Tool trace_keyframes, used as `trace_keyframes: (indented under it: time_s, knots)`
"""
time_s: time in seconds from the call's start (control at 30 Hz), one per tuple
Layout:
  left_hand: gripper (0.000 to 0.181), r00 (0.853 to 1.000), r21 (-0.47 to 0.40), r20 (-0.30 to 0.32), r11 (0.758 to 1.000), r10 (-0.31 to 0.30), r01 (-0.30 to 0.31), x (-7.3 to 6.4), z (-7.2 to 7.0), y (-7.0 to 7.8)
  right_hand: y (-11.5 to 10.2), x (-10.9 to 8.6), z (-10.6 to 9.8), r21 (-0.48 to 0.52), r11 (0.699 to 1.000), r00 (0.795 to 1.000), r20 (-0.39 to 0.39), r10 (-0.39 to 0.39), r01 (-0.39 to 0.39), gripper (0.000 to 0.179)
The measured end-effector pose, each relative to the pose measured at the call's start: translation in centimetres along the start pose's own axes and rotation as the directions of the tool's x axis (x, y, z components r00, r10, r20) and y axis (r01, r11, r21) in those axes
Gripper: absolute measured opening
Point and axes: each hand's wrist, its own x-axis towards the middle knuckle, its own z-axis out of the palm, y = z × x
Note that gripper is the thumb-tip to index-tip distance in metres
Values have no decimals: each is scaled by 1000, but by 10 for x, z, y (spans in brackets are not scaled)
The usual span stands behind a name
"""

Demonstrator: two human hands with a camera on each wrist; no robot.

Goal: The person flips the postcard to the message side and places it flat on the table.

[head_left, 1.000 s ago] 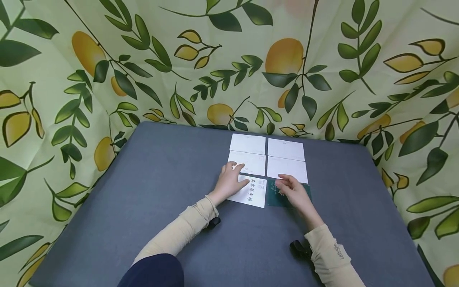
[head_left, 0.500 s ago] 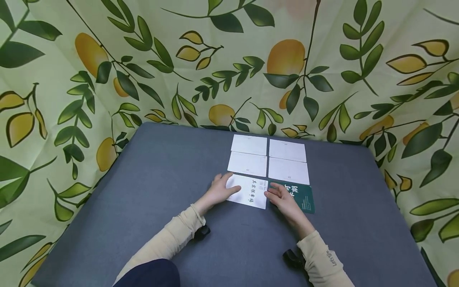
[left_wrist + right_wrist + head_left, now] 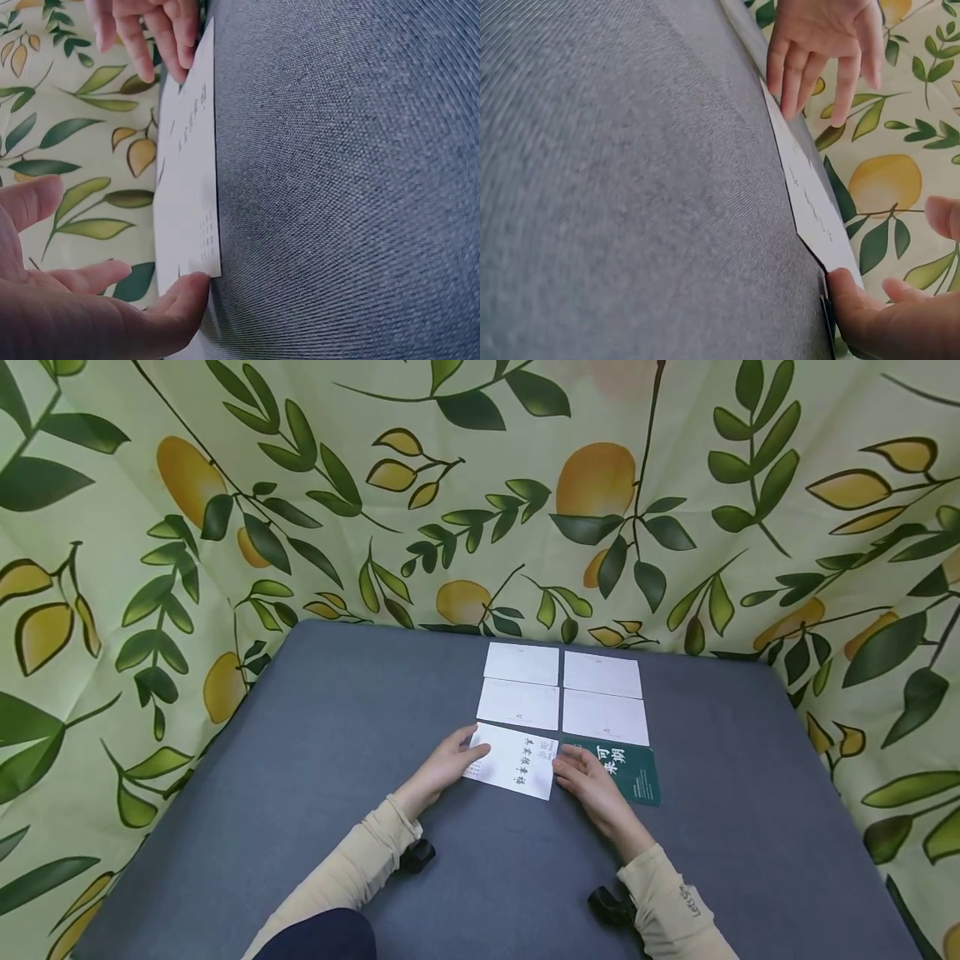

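Movement at the lettered white card (image 3: 510, 768), and we spot it straight away: it has slid a touch toward the left edge of the bench (image 3: 337, 718) and turned slightly out of line with the four near-blank cards (image 3: 521, 703) behind it. Those four sit just as they did, two rows up by the far edge, right of its middle.

Look at the left hand (image 3: 438, 770)! A second ago it reaches over the card; now it is down at the card's left end. The right hand (image 3: 596, 789) has shifted as well, from the green card (image 3: 639, 777) across to the white card's right end, covering part of the green one.

Both hands are fairly open, fingers loose and slightly bent. Our wrist views catch a fingertip of each at the white card's corners, the other fingers spread away. That looks like light contact, no firm clasp, though we cannot tell whether anything reaches underneath, or whether the card is raised at all.

For the work in hand, we read it this way: attention is now on this one card, with its position being handled from both ends at once.
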Motion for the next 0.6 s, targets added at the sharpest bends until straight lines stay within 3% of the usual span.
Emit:
trace_keyframes:
  time_s: [0.33, 0.6]
  knots:
    - [58, 994, -104, -97, 994, -42, 32, 1, 5, -1, 0, 5, 0, 33, 999, 998, -61, 34, -32, 57]
    - [57, 994, -161, -100, 987, -33, 17, 0, 7, 2, -10, 4, -3, 119, 993, 987, -160, 17, 3, 49]
